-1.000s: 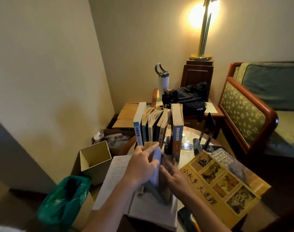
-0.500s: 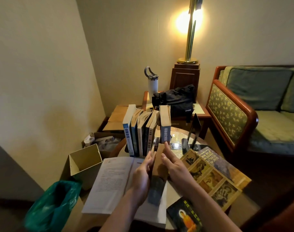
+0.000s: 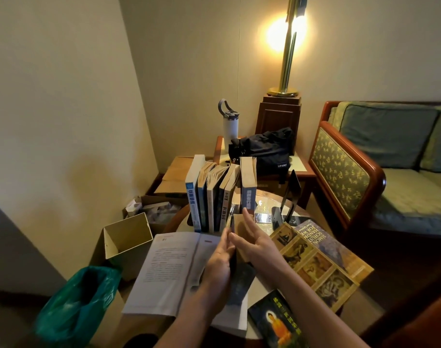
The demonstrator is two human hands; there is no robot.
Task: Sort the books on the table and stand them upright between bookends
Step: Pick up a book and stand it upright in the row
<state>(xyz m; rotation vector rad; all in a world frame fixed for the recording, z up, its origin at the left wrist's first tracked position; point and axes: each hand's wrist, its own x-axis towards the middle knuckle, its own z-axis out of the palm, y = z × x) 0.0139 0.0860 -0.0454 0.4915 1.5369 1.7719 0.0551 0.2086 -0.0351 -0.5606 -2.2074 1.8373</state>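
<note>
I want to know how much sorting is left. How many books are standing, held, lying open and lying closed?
Standing books: 6, as far as the spines show
Held book, between left hand and right hand: 1
Open book, lying flat: 1
Closed, lying flat (yellow picture book, Simon & Schuster handbook, dark book with orange figure): 3
Total: 11

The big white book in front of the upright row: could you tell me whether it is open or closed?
Open. The white book lies flat, a printed page facing up and a fold running down its middle.
</note>
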